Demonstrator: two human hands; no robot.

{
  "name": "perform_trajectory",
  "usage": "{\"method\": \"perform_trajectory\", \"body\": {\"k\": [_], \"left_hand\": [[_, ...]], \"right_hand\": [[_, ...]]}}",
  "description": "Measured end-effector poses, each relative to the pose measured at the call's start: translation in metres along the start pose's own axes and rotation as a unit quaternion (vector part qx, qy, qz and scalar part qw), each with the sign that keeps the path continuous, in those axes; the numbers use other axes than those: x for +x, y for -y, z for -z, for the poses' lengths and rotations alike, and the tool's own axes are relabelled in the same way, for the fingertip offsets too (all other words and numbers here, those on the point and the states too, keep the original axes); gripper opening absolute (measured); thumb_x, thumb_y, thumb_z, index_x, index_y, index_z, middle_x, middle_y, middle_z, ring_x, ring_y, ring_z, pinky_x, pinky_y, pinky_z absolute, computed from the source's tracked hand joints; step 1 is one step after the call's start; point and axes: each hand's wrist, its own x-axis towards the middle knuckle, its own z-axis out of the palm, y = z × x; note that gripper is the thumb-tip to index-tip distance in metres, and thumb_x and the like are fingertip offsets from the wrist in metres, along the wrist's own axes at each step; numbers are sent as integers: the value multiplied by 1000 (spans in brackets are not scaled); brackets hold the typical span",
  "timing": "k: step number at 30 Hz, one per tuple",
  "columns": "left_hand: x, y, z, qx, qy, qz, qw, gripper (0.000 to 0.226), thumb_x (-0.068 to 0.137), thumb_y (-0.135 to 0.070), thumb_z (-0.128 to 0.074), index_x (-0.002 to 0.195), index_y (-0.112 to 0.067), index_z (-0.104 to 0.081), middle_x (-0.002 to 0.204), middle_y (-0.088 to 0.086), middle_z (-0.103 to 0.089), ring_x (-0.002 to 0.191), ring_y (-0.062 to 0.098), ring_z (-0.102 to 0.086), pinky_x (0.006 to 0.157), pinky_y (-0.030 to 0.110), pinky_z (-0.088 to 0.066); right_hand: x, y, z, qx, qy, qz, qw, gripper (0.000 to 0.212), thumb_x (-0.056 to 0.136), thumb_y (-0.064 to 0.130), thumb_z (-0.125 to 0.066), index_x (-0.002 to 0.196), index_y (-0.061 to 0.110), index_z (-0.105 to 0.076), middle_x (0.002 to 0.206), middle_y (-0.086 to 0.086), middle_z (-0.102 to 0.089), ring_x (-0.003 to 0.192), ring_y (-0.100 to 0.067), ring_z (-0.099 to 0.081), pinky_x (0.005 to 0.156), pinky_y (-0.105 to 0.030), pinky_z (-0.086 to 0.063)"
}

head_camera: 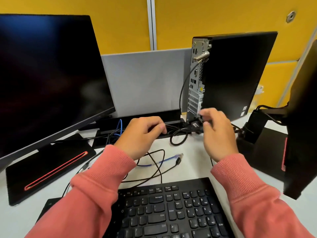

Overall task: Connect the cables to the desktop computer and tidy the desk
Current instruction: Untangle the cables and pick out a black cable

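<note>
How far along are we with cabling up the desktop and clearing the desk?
Early on. Done: one black cable is already plugged into the upper rear panel of the desktop computer. In hand: the right hand pinches a black connector near the tower's base; the left hand rests curled by the cable tray. Left: the blue network cable and a black plug lie loose on the desk, untidied.

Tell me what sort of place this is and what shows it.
Most likely an office cubicle workstation. A small desktop computer stands on a white desk with monitors on either side, a black keyboard lies in front, and yellow partition panels close off the back.
</note>
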Motion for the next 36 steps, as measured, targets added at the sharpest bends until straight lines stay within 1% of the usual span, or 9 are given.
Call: {"method": "perform_trajectory", "body": {"k": [2, 5, 11, 15, 18, 21, 26, 30, 36], "left_hand": [[3, -9, -2, 52, -10, -29, 998, 23, 101, -23, -59, 82, -19, -72, 54, -10, -50, 55, 2, -47, 54, 15, -31], [11, -16, 2, 42, -34, -51, 997, 22, 100, -25, -63, 81, -18, -72, 54, -10, -52, 56, 1, -48, 55, 13, -31], [3, 5, 28, -14, -15, -15, 1000, 37, 100, -32, -64, 70, -10, -60, 56, 0, -45, 53, 10, -38, 54, 27, -34], [-18, 35, 63, -52, -56, 51, 996, 38, 101, -26, -62, 68, -8, -56, 58, -5, -45, 55, 9, -41, 55, 22, -36], [-23, 40, 78, -46, -81, 42, 995, 34, 102, -25, -60, 71, -12, -64, 58, -8, -49, 55, 8, -44, 55, 18, -36], [-16, 29, 70, -40, -62, 0, 997, 26, 102, -27, -60, 81, -18, -72, 61, -6, -58, 57, 13, -49, 60, 30, -43], [1, 13, 49, -5, -20, -63, 998, 25, 96, -36, -57, 86, -18, -73, 75, 15, -66, 75, 36, -60, 72, 50, -52], [-1, 16, 49, -82, -17, -75, 994, 20, 97, -32, -60, 87, -17, -68, 79, 13, -67, 77, 37, -61, 79, 50, -55], [-20, 46, 68, -64, -21, -2, 998, 15, 98, -22, -67, 85, -17, -68, 68, 16, -52, 65, 18, -45, 68, 35, -42]], "right_hand": [[-4, 20, -4, 24, 74, 74, 994, 52, 88, -2, -46, 127, 29, -62, 122, 10, -59, 123, -12, -50, 106, -35, -40], [-5, 43, -6, 43, 140, 132, 980, 26, 97, 16, -50, 110, 23, -71, 98, 6, -67, 95, -7, -59, 85, -25, -46], [10, 37, 13, 56, -31, 105, 992, 34, 101, 21, -55, 69, 14, -64, 57, 8, -51, 58, -2, -49, 57, -16, -34], [28, 13, 34, -28, -153, 26, 988, 31, 102, 24, -52, 78, 15, -70, 68, 0, -58, 69, -20, -53, 65, -30, -29], [23, 14, 23, -81, -81, 20, 993, 19, 97, 15, -58, 107, 17, -74, 98, -9, -62, 94, -28, -59, 78, -30, -36], [6, 41, -1, -99, 3, 64, 993, 47, 95, 12, -61, 140, 25, -57, 132, -5, -51, 128, -26, -44, 109, -44, -38], [-20, 96, -39, 49, 158, 174, 971, 66, 92, 4, -55, 154, 19, -40, 135, 4, -53, 124, -7, -47, 103, -8, -32], [-14, 93, -52, 32, 144, 151, 977, 33, 101, 24, -49, 132, 20, -60, 121, 1, -65, 113, -15, -58, 97, -31, -45], [5, 61, -33, 48, 67, 97, 992, 25, 99, 28, -58, 80, 16, -68, 73, -4, -63, 73, -23, -57, 69, -37, -44]]}}
